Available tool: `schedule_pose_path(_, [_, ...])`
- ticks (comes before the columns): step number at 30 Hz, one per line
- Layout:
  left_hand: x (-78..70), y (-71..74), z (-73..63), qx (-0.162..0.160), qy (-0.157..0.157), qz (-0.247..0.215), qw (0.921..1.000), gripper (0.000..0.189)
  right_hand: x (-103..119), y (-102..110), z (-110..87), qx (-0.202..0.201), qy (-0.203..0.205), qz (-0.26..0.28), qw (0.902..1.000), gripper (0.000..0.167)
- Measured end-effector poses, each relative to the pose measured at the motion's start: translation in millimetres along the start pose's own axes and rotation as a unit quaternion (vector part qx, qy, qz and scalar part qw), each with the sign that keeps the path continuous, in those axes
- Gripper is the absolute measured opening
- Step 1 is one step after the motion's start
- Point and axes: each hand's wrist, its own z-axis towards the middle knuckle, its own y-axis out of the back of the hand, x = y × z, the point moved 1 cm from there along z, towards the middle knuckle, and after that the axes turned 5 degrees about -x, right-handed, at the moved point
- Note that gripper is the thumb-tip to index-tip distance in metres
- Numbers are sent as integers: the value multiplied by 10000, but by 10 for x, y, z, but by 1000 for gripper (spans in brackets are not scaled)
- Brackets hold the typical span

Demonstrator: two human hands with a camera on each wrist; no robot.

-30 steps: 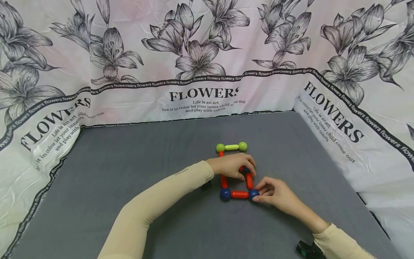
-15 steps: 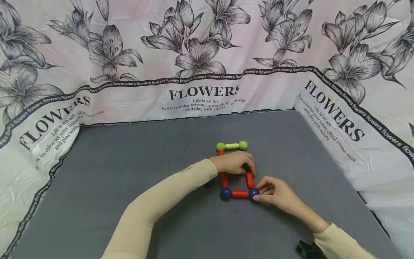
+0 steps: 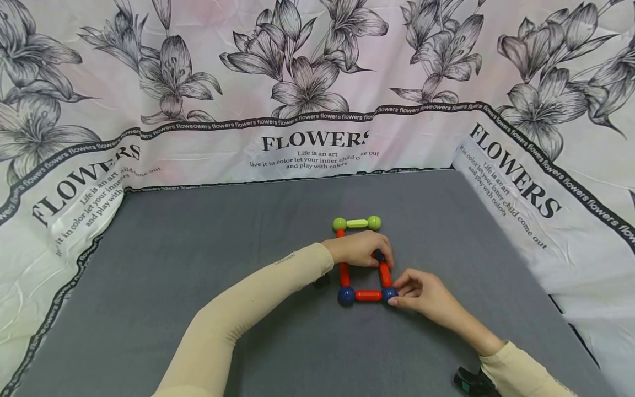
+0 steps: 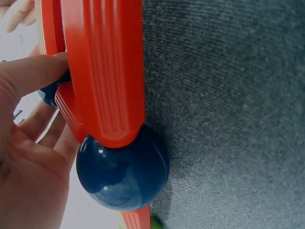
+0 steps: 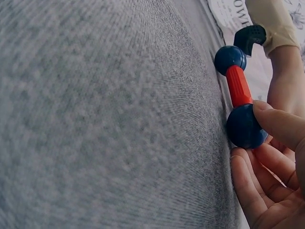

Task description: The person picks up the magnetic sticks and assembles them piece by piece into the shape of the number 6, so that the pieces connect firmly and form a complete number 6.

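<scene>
My left hand [image 3: 359,249] reaches over a figure of magnetic rods and balls and pinches its far-right blue ball [image 4: 49,93], partly hidden by the fingers. A red rod [image 3: 385,274] runs from there to the near-right blue ball [image 3: 389,295]. My right hand [image 3: 424,296] holds that near ball between thumb and fingertips. Another red rod [image 3: 369,296] links it to the near-left blue ball [image 3: 345,296]. Up the left side runs a red rod [image 3: 344,274], large in the left wrist view, and the left forearm covers part of this side.
At the figure's far end, a light green rod [image 3: 357,224] joins two green balls, one at the left [image 3: 339,224] and one at the right [image 3: 374,223]. Everything lies on a grey cloth surface [image 3: 223,220]. A flower-printed curtain [image 3: 307,149] borders it behind and at both sides.
My left hand has shifted slightly and its fingers now cover more of the far-right ball. The right-side red rod has turned a little to meet the near-right ball. My right hand keeps its place.
</scene>
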Motion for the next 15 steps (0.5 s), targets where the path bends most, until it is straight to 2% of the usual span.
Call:
schedule_pose_path(9, [59,48,-36,32,19,-176,9998,33,9,11,8,8,-12,35,10000,32])
schedule_pose_path(12, [119,91,-97,-200,243,-319,9990,37,6,10,12,14,-41,-1,10000,32])
schedule_pose_path(15, [197,148,-176,-625,523,-370,9960,36,-11,8,15,58,-73,-40,9999,33])
